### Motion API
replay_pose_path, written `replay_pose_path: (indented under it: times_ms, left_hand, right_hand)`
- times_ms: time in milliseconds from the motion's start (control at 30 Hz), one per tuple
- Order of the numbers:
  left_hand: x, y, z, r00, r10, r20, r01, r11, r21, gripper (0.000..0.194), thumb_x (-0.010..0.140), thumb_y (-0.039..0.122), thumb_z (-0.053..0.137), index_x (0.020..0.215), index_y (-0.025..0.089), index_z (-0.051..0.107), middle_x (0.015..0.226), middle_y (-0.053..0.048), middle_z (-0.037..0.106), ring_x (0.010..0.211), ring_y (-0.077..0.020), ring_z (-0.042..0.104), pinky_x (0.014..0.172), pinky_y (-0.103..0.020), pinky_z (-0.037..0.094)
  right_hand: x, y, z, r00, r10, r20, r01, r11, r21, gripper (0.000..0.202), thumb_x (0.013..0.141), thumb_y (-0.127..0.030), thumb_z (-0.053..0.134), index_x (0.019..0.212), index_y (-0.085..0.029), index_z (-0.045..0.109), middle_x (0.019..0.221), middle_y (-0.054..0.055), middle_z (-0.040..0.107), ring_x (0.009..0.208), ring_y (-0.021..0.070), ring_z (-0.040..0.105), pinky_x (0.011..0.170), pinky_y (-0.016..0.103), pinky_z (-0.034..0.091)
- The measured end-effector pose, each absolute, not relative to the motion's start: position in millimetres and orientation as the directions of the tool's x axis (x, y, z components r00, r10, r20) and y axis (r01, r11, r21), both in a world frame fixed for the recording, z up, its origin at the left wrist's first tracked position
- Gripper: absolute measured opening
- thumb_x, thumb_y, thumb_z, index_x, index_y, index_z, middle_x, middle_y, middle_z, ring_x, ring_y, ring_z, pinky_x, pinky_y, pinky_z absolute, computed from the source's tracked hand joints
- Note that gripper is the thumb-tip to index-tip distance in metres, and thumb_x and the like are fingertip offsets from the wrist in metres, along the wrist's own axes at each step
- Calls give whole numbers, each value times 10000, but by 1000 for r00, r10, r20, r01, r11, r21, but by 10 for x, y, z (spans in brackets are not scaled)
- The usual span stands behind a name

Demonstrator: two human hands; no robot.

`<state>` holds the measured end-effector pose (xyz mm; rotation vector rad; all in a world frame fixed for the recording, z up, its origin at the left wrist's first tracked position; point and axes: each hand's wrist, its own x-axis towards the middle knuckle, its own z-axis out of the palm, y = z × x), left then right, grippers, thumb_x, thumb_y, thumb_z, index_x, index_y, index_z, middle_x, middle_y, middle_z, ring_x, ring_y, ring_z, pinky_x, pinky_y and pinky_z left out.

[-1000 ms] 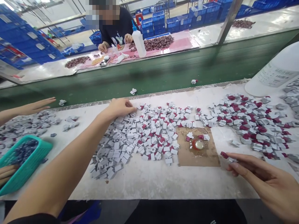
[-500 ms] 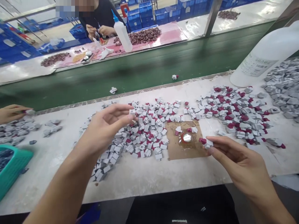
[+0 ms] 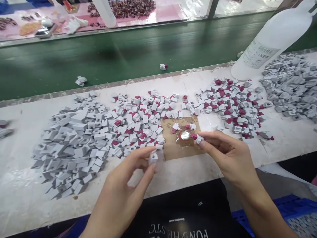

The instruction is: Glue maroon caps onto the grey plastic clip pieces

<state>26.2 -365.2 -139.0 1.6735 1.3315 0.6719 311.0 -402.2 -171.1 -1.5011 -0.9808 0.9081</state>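
Note:
Between the thumb and fingers of my left hand [image 3: 126, 185] is a small grey block [image 3: 153, 157] with a hole in its face. My right hand [image 3: 229, 157] pinches a grey and dark red piece [image 3: 197, 138], its red end pointing left over a brown card [image 3: 182, 153]. A shiny wet round spot [image 3: 184, 135] lies on the card, just left of that piece, and two more grey and red pieces rest behind it. Left of the card spreads a pile of grey and red pieces [image 3: 138, 122], joining a pile of plain grey blocks [image 3: 79, 135].
A large white bottle [image 3: 269, 43] leans at the back right, beside a grey heap [image 3: 294, 86] and another grey and red pile [image 3: 230, 102]. Beyond the table edge runs a green belt [image 3: 128, 49] carrying a few pieces. Blue crates show at the lower right.
The view has tilted down and turned left. My left hand has come back from the pile towards me with a grey block. My right hand has brought its piece nearer the wet spot.

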Motion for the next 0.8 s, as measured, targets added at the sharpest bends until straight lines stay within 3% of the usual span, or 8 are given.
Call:
replay_pose_path:
  times_ms: [100,267,333,433,533,633,733,800]
  left_hand:
    - [126,-3852,-1391,178,984,-3,687,-122,717,201,1041,512,832,1186,400,752,865,16,762,750,-233,761,627,-299,578]
    - [-179,-3997,-1566,194,980,-37,796,-136,590,296,1085,641,755,1029,351,765,654,56,631,504,-182,587,611,-303,547]
    - [-301,-3981,-1681,248,969,-10,807,-201,555,337,1114,663,725,1057,338,793,686,55,691,506,-176,620,639,-290,575]
    - [-417,-3968,-1810,357,933,47,792,-330,513,302,1163,596,696,1161,313,804,908,29,834,613,-166,735,687,-260,605]
    - [-440,-4010,-1858,348,935,63,783,-327,529,313,1155,563,737,1332,308,774,893,38,773,660,-153,724,696,-236,602]
    - [-432,-4058,-1867,314,947,74,758,-297,582,293,1133,522,785,1350,325,780,877,43,713,685,-149,696,727,-234,616]
    - [-358,-4063,-1824,298,948,113,704,-298,644,159,1106,407,818,1244,332,837,1136,-17,819,897,-191,816,805,-257,678]
    - [-200,-4031,-1736,201,974,103,626,-208,751,130,1084,383,847,1200,324,850,1248,-38,862,1059,-246,870,880,-296,729]
  right_hand:
    - [3108,-4002,-1725,375,926,-38,106,-83,-991,184,982,-408,975,1106,-272,963,1056,65,947,962,286,939,864,378,816]
    - [3086,-3989,-1772,359,933,7,158,-53,-986,141,1017,-349,943,1147,-297,965,1092,42,945,1044,277,936,962,390,806]
    - [3075,-3990,-1799,345,938,40,195,-30,-980,148,1037,-318,920,1178,-321,963,1119,23,943,1070,261,930,980,375,798]
    - [3061,-3994,-1827,327,941,81,250,-3,-968,172,1054,-281,894,1200,-345,959,1147,3,939,1087,241,923,967,343,790]
    - [3055,-3999,-1836,325,940,107,277,14,-961,184,1062,-254,882,1201,-349,956,1146,-1,932,1080,234,913,957,342,783]
    - [3056,-4006,-1824,315,942,118,283,25,-959,205,1067,-239,878,1214,-360,953,1152,-6,927,1080,225,900,962,344,771]
    - [3061,-4013,-1782,337,934,117,275,21,-961,211,1058,-232,891,1194,-379,957,1140,-19,925,1056,206,891,943,321,760]
    - [3062,-4012,-1735,364,926,96,215,16,-977,208,1051,-233,905,1173,-393,961,1128,-24,929,1040,201,896,926,308,761]
